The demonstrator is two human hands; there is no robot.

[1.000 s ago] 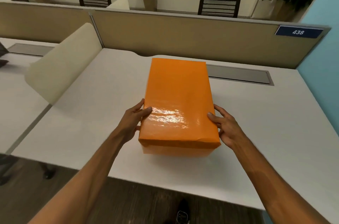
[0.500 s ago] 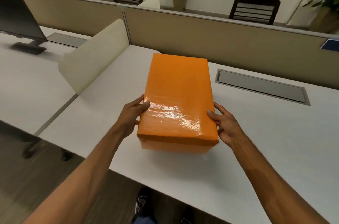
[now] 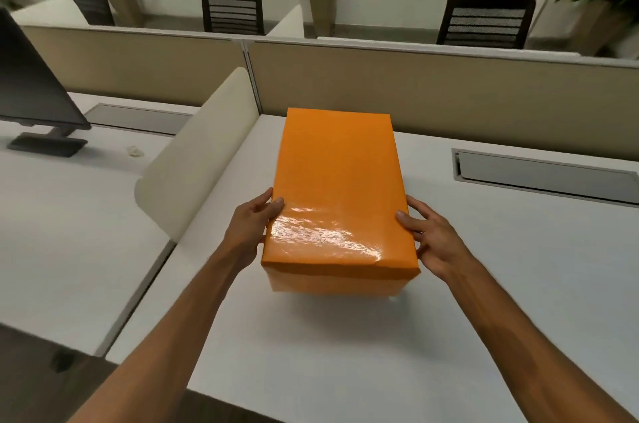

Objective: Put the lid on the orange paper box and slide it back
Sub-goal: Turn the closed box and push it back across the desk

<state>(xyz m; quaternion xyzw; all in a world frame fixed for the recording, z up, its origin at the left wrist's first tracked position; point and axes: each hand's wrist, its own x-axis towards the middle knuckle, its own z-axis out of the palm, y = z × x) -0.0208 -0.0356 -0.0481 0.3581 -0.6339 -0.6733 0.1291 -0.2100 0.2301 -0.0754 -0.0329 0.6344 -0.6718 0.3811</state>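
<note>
The orange paper box (image 3: 332, 282) stands on the white desk (image 3: 518, 284), its glossy orange lid (image 3: 337, 187) seated on top and covering it. My left hand (image 3: 250, 227) presses against the lid's left side, thumb on the top edge. My right hand (image 3: 432, 242) holds the lid's right side near the front corner. The box's far end lies close to the beige partition. What is inside the box is hidden.
A beige partition (image 3: 449, 93) runs along the desk's back. A cream side divider (image 3: 204, 156) stands left of the box. A grey cable hatch (image 3: 543, 173) is at the right. A black monitor (image 3: 31, 90) sits on the neighbouring desk. Chairs and plants are behind.
The box with both hands on it has slid away from the desk's front edge toward the partition. The view has swung left, bringing the monitor into sight.
</note>
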